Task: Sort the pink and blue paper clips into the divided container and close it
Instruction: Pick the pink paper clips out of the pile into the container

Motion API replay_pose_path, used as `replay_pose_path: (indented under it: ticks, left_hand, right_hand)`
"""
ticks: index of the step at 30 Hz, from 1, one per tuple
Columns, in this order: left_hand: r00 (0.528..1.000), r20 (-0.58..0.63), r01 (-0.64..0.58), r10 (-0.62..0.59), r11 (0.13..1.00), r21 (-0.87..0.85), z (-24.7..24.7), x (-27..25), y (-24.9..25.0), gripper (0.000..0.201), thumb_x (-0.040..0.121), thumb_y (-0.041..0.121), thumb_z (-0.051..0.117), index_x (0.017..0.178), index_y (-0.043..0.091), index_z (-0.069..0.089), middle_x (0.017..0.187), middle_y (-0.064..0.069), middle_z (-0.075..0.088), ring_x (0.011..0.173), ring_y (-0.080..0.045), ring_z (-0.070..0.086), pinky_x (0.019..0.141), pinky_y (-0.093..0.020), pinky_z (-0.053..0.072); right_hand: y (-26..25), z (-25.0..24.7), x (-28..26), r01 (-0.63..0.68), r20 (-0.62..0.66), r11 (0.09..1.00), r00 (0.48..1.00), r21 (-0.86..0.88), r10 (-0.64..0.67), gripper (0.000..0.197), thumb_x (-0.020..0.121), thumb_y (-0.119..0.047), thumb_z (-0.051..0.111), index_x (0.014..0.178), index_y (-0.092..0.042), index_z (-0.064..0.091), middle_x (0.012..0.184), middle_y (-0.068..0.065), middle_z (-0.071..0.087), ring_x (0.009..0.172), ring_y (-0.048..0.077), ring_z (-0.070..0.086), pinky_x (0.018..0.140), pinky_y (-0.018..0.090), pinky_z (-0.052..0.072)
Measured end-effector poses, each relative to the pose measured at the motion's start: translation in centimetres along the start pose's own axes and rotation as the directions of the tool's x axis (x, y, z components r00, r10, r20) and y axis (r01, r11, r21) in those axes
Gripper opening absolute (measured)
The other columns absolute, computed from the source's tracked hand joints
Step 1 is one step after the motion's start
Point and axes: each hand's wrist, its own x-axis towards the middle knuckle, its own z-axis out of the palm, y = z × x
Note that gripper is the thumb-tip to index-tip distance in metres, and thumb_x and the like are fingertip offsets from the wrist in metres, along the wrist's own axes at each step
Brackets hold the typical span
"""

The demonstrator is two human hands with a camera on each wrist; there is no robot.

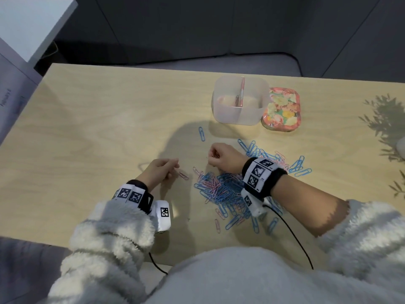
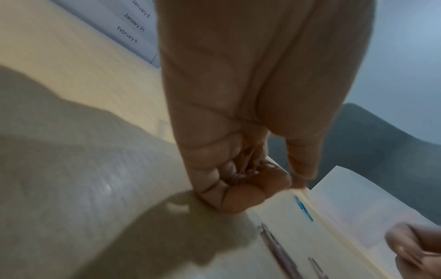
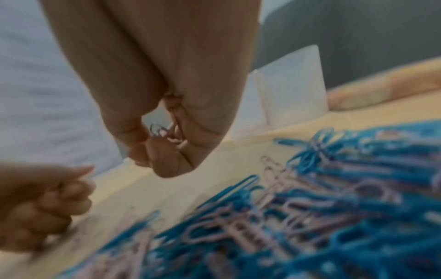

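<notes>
Writing: a printed sheet (image 2: 137, 26) at the table's left edge reads "January 6", "January 21", "February 6"
Left hand (image 1: 161, 168): low over the table (image 1: 92, 119) left of the heap, fingers curled round a few pink clips (image 2: 248, 166)
Right hand (image 1: 223, 157): raised at the heap's far edge, fingers curled on a small bunch of pink clips (image 3: 175, 136)
Paper clips (image 1: 228, 189): mixed pink and blue heap, between and near both wrists
Divided container (image 1: 240, 99): open, beyond the heap, some pink inside, compartment unclear
Lid (image 1: 282, 111): floral, touching the container's right side
</notes>
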Motion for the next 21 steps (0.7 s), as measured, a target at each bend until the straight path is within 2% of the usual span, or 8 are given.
replay_pose_path:
  ticks: [2, 5, 7, 10, 12, 14, 16, 21]
  left_hand:
    - [0.998, 0.014, -0.056, 0.055, 0.994, 0.091, 0.0, 0.0, -0.4, 0.036, 0.091, 0.027, 0.054, 0.058, 0.015, 0.047, 0.056, -0.002, 0.043, 0.051, -0.014, 0.039, 0.048, -0.020, 0.035]
    - [0.987, 0.006, -0.160, 0.163, 0.961, 0.226, -0.2, 0.4, -0.8, 0.031, 0.087, 0.027, 0.061, 0.061, 0.017, 0.047, 0.058, -0.001, 0.048, 0.053, -0.015, 0.042, 0.056, -0.028, 0.035]
    - [0.972, 0.047, -0.232, 0.228, 0.928, 0.292, -0.2, 0.3, -0.7, 0.021, 0.083, 0.022, 0.066, 0.069, 0.020, 0.050, 0.055, 0.004, 0.045, 0.052, -0.012, 0.040, 0.055, -0.025, 0.033]
    - [0.950, 0.124, -0.312, 0.287, 0.836, 0.451, -0.1, 0.1, -0.4, 0.019, 0.075, 0.014, 0.073, 0.082, 0.018, 0.056, 0.053, 0.007, 0.037, 0.050, -0.008, 0.035, 0.053, -0.022, 0.029]
    - [0.943, 0.152, -0.330, 0.295, 0.778, 0.534, 0.1, -0.1, -0.1, 0.018, 0.074, 0.014, 0.073, 0.084, 0.017, 0.059, 0.059, 0.005, 0.041, 0.055, -0.010, 0.038, 0.056, -0.024, 0.030]
    - [0.940, 0.173, -0.339, 0.295, 0.729, 0.595, 0.2, -0.1, -0.1, 0.013, 0.076, 0.017, 0.072, 0.083, 0.014, 0.062, 0.073, 0.001, 0.050, 0.068, -0.013, 0.046, 0.065, -0.025, 0.033]
    - [0.939, 0.189, -0.340, 0.286, 0.700, 0.628, 0.2, -0.1, -0.2, 0.013, 0.078, 0.018, 0.069, 0.086, 0.009, 0.063, 0.087, -0.001, 0.049, 0.080, -0.015, 0.047, 0.073, -0.024, 0.034]
    - [0.924, 0.218, -0.372, 0.313, 0.616, 0.694, 0.8, -0.3, 0.0, 0.014, 0.084, 0.016, 0.062, 0.089, 0.004, 0.060, 0.091, -0.004, 0.047, 0.087, -0.024, 0.052, 0.078, -0.029, 0.039]
  right_hand:
    - [-0.5, 0.6, -0.2, -0.022, 0.053, 0.987, 0.999, 0.160, 0.013, 0.013, 0.088, -0.002, 0.045, 0.099, -0.008, 0.051, 0.063, -0.001, 0.050, 0.049, 0.013, 0.043, 0.042, 0.015, 0.037]
    - [-1.2, 1.4, -0.5, 0.025, 0.132, 0.999, 0.991, 0.027, -0.028, 0.025, 0.088, 0.000, 0.040, 0.101, 0.000, 0.061, 0.062, -0.009, 0.047, 0.052, 0.006, 0.042, 0.046, 0.009, 0.033]
    - [-1.3, 1.9, -0.7, 0.049, 0.136, 0.997, 0.990, -0.062, -0.040, 0.027, 0.088, -0.002, 0.039, 0.092, -0.003, 0.066, 0.065, -0.011, 0.053, 0.058, 0.005, 0.046, 0.058, 0.019, 0.039]
    - [-0.6, 2.7, -1.3, 0.114, 0.130, 0.951, 0.988, -0.287, -0.079, 0.024, 0.088, -0.011, 0.040, 0.094, -0.009, 0.063, 0.091, 0.006, 0.068, 0.080, 0.021, 0.057, 0.077, 0.033, 0.047]
    - [-0.1, 3.1, -1.8, 0.149, 0.153, 0.877, 0.984, -0.456, -0.087, 0.024, 0.088, -0.015, 0.040, 0.097, -0.010, 0.061, 0.101, 0.010, 0.067, 0.091, 0.028, 0.060, 0.077, 0.035, 0.045]
    - [0.3, 2.9, -2.4, 0.159, 0.158, 0.839, 0.983, -0.521, -0.088, 0.025, 0.088, -0.015, 0.039, 0.093, -0.008, 0.063, 0.100, 0.011, 0.068, 0.093, 0.031, 0.061, 0.075, 0.034, 0.044]
    - [0.6, 2.2, -3.1, 0.143, 0.152, 0.842, 0.986, -0.521, -0.074, 0.026, 0.088, -0.013, 0.039, 0.092, -0.006, 0.064, 0.099, 0.011, 0.068, 0.091, 0.031, 0.061, 0.072, 0.032, 0.042]
    - [-0.3, 1.3, -2.5, 0.129, 0.053, 0.922, 0.992, -0.365, -0.117, 0.023, 0.091, -0.014, 0.041, 0.099, -0.010, 0.062, 0.099, 0.010, 0.069, 0.083, 0.023, 0.056, 0.071, 0.030, 0.039]
